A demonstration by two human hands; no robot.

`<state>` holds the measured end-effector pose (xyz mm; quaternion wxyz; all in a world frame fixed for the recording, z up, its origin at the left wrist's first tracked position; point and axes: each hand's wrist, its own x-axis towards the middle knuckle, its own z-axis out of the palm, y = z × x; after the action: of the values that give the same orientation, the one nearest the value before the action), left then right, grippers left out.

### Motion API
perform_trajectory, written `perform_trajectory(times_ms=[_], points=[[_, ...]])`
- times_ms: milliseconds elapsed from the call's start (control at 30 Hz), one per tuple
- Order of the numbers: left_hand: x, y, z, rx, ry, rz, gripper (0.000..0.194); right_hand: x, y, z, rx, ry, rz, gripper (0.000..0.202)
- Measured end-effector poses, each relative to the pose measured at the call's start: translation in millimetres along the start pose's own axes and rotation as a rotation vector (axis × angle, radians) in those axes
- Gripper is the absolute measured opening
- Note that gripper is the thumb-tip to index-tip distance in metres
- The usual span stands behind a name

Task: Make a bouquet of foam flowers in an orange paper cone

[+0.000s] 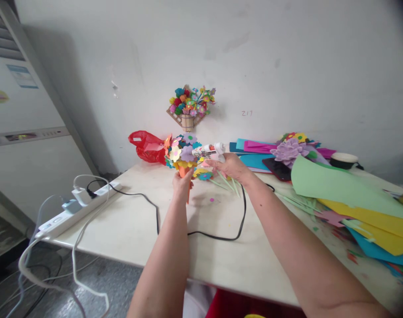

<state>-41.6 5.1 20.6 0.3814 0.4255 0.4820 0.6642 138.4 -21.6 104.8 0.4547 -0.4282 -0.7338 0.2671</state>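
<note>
My left hand (183, 183) is wrapped round the orange cone-shaped base of a bouquet of colourful foam flowers (187, 153), which it holds upright above the table. My right hand (230, 167) grips a white glue gun (214, 149), its nozzle pointing left at the right side of the flowers. Whether the nozzle touches a petal cannot be made out. More foam flowers (205, 176) and thin pale green strips (233, 185) lie on the table behind and below the glue gun.
A red plastic bag (143, 148) lies behind the bouquet. At left, a power strip (78, 210) has plugs and cables; a black cord (221, 238) crosses the table (122, 229). Foam sheets (347, 185), a phone (277, 169) and a purple flower (290, 151) are at right. A flower basket (187, 122) hangs on the wall.
</note>
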Motion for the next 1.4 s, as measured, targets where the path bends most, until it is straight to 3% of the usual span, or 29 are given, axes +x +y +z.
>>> perform_trajectory(times_ms=[533,1400], points=[[-0.7,0.3,0.9,-0.008,0.0,-0.018,0.051,1.8,2.7,1.1,-0.062,0.034,-0.075,0.048],[1.4,-1.4,1.2,-0.027,0.002,-0.012,0.052,1.1,1.3,0.9,-0.01,0.052,-0.078,0.045]])
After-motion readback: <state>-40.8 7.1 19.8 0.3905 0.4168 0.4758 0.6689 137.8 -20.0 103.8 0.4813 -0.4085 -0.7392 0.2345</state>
